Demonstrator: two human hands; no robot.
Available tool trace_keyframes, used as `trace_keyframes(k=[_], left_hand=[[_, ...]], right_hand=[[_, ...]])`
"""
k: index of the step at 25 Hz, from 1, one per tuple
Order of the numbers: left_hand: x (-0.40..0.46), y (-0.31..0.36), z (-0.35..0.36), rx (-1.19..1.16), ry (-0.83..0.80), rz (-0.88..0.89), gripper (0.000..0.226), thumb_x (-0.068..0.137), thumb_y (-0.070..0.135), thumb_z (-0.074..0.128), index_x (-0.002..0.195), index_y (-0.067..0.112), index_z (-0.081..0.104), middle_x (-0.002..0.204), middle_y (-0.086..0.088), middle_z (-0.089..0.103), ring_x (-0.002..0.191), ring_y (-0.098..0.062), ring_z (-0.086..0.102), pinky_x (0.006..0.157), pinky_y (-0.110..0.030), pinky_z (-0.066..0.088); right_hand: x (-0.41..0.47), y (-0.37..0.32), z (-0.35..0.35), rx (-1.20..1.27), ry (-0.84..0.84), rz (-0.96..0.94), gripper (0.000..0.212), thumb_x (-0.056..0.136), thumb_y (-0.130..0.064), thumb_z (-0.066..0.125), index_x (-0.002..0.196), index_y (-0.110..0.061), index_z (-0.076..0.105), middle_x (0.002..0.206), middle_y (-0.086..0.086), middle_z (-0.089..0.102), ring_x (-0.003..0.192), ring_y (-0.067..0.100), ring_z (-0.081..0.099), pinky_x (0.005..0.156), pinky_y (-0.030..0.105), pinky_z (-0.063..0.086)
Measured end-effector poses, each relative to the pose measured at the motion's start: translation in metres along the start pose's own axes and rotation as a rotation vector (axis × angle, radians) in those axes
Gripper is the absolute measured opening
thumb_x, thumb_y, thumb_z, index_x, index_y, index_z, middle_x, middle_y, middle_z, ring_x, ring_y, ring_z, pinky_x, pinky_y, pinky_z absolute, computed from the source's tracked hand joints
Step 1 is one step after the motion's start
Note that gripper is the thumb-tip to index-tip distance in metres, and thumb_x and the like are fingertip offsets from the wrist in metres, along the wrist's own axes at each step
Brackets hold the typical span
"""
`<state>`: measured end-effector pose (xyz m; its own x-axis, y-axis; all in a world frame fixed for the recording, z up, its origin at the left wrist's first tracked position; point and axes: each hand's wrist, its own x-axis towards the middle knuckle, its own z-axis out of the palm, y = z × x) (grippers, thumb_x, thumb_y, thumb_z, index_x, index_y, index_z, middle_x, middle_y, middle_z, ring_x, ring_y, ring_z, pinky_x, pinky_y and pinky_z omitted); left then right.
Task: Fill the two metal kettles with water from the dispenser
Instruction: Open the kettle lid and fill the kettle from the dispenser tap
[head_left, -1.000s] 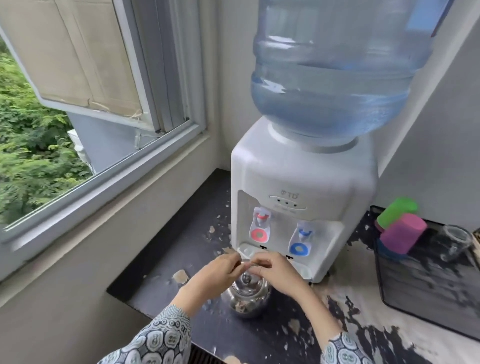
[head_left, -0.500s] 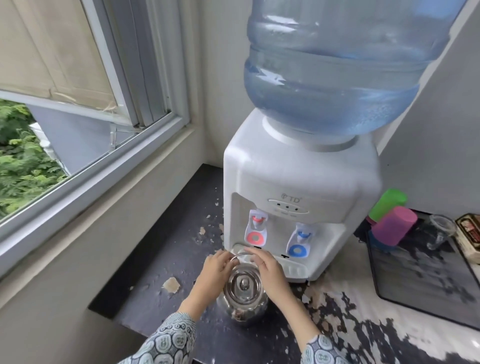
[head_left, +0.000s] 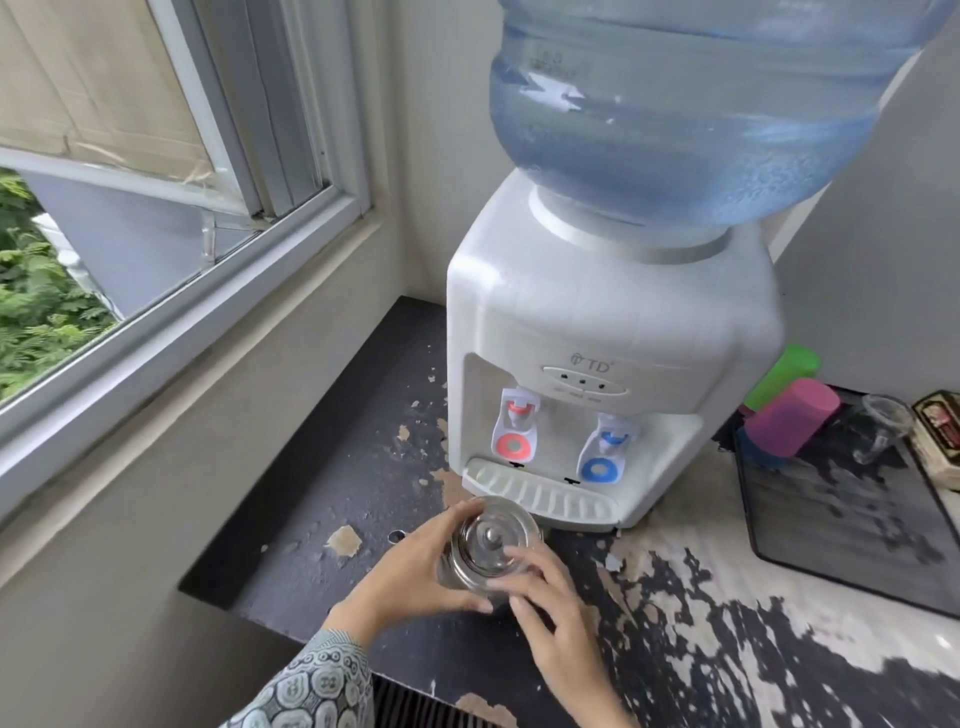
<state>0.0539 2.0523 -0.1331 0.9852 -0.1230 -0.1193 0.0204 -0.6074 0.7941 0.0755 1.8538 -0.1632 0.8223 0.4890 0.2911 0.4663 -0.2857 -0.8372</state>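
A small shiny metal kettle (head_left: 488, 540) with its knobbed lid on stands on the worn dark counter (head_left: 332, 467), just in front of the drip tray of the white water dispenser (head_left: 597, 322). My left hand (head_left: 415, 571) grips the kettle's left side, thumb under its near edge. My right hand (head_left: 545, 592) rests its fingers over the lid's near right rim. The dispenser has a red tap (head_left: 515, 428) on the left and a blue tap (head_left: 605, 454) on the right, with a large blue water bottle (head_left: 701, 104) on top. Only one kettle is in view.
A black tray (head_left: 852, 525) at the right holds green (head_left: 782, 374) and pink (head_left: 792, 421) plastic cups, a clear glass (head_left: 880, 426) and a small box (head_left: 940, 436). An open window (head_left: 156, 208) runs along the left wall. The counter's paint is peeling.
The kettle has come back toward me, away from under the taps, with both hands shifting lower around it. The camera has moved closer.
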Motion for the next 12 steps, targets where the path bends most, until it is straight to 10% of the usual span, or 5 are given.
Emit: trace_keyframes(k=[4, 12], left_hand=[[-0.002, -0.003, 0.003, 0.129, 0.004, 0.048, 0.105, 0.057, 0.065, 0.073, 0.141, 0.037, 0.016, 0.148, 0.023, 0.019, 0.136, 0.009, 0.017, 0.112, -0.01, 0.015], [0.019, 0.01, 0.029, 0.329, 0.285, 0.054, 0.093, 0.063, 0.068, 0.058, 0.137, 0.016, 0.035, 0.131, 0.005, 0.042, 0.114, -0.014, 0.042, 0.1, -0.026, 0.039]], right_hand=[[-0.027, 0.022, 0.01, -0.431, 0.043, -0.155, 0.063, 0.076, 0.001, 0.054, 0.122, -0.041, 0.056, 0.14, -0.014, 0.046, 0.137, 0.016, 0.033, 0.107, 0.027, 0.031], [0.044, -0.007, 0.0, -0.553, 0.034, 0.035, 0.021, 0.08, -0.041, 0.048, 0.091, -0.023, 0.05, 0.098, -0.012, 0.05, 0.093, 0.005, 0.043, 0.084, 0.02, 0.04]])
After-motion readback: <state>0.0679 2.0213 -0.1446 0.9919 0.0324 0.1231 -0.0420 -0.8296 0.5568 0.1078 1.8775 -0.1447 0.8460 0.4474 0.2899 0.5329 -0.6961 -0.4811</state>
